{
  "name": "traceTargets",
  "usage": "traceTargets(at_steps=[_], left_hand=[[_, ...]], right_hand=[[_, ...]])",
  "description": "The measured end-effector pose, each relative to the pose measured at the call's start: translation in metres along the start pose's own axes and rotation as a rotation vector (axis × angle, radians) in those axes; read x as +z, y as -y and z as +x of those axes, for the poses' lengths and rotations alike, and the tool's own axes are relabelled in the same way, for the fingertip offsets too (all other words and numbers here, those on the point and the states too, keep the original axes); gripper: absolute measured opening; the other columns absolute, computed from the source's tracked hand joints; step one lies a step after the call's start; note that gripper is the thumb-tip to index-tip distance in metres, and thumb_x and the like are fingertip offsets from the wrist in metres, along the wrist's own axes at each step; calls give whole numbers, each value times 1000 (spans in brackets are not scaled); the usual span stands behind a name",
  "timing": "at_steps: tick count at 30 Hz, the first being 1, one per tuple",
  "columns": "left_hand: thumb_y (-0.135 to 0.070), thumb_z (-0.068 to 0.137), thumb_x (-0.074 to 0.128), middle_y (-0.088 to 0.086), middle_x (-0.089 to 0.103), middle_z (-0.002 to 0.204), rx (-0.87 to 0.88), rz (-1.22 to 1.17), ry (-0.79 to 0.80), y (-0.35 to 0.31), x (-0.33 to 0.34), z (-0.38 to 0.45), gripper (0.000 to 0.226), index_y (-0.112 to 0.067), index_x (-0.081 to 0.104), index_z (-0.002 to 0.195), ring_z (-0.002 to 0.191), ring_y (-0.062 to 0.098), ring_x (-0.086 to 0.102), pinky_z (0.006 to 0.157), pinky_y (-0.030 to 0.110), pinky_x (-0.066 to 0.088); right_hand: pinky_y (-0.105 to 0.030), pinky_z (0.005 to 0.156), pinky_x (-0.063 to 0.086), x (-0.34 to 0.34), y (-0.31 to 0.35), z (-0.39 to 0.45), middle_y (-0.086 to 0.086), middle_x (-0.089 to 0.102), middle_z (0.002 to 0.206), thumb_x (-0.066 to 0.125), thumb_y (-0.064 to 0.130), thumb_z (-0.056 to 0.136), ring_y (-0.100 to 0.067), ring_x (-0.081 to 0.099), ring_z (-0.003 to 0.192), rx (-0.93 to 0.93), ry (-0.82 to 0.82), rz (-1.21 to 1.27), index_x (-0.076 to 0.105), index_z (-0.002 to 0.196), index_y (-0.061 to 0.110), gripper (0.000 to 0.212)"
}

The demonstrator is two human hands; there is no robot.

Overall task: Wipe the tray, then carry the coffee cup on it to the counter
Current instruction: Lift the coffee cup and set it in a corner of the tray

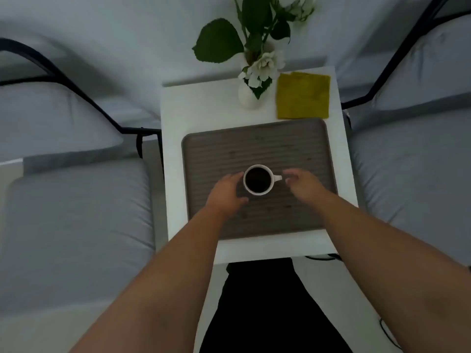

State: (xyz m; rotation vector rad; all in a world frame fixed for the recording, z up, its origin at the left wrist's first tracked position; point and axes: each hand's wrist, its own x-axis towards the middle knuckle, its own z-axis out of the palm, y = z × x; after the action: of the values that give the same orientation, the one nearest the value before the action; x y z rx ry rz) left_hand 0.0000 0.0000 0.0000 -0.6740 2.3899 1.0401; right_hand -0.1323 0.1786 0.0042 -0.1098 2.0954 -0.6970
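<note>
Hands (226, 192) flanking round white cup (258, 180), ribbed tray (293, 149)

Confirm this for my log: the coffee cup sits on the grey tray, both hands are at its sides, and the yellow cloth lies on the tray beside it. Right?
Not quite. In the head view the yellow cloth lies on the white table, beyond the tray, not on it. The coffee cup, left hand and right hand are as you say.

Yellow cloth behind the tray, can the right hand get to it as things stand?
Probably yes. The cloth lies flat on the table beyond the tray, nothing on it. The right hand hovers by the cup, holding nothing, with bare tray between.
</note>
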Motion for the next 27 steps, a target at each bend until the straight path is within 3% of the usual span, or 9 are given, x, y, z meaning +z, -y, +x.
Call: traceTargets(at_steps=[5, 10, 15, 19, 23, 27], left_hand=[[-24, 64, 86, 4, 58, 128, -49, -134, -120, 0, 19, 9, 81, -21, 51, 137, 119, 19, 53, 99, 25, 38], [-26, 60, 87, 1, 62, 119, -25, -168, -209, 1, 26, 12, 75, -24, 57, 130, 109, 15, 57, 88, 16, 37], [-24, 57, 89, -1, 64, 117, -16, -223, -239, 3, 18, 8, 74, -25, 61, 126, 107, 13, 58, 89, 18, 40], [-30, 58, 89, -5, 65, 116, -41, -246, -286, 14, 4, 4, 72, -28, 61, 124, 103, 8, 58, 90, 23, 46], [-31, 58, 89, -2, 65, 118, -68, -246, -369, 30, -21, 3, 74, -25, 60, 127, 105, 13, 61, 93, 29, 50], [-30, 59, 89, -3, 65, 118, -82, -243, -433, 49, -48, 9, 73, -26, 60, 126, 103, 10, 60, 91, 25, 49]], right_hand=[[-46, 101, 45, 16, -17, 17, -12, 63, 123, 50, 11, 94, -26, 59, 114, -24, 3, 170, 62, 121, 12, 30], [-42, 91, 49, 26, -12, 19, -12, 69, 105, 56, 16, 92, -27, 64, 99, -96, -37, 123, 64, 108, 11, 18], [-40, 86, 49, 30, -5, 23, -14, 69, 100, 56, 14, 92, -29, 64, 95, -98, -12, 103, 60, 97, 17, 7], [-46, 88, 52, 33, 14, 33, -9, 69, 98, 56, 18, 92, -27, 65, 94, -148, 21, 63, 55, 83, 32, 17], [-49, 89, 51, 45, 52, 44, -11, 68, 97, 55, 17, 92, -29, 64, 93, -197, 38, 61, 55, 79, 32, 19], [-47, 91, 50, 62, 89, 57, -12, 68, 100, 54, 18, 93, -28, 64, 95, -246, 63, 94, 58, 93, 21, 5]])
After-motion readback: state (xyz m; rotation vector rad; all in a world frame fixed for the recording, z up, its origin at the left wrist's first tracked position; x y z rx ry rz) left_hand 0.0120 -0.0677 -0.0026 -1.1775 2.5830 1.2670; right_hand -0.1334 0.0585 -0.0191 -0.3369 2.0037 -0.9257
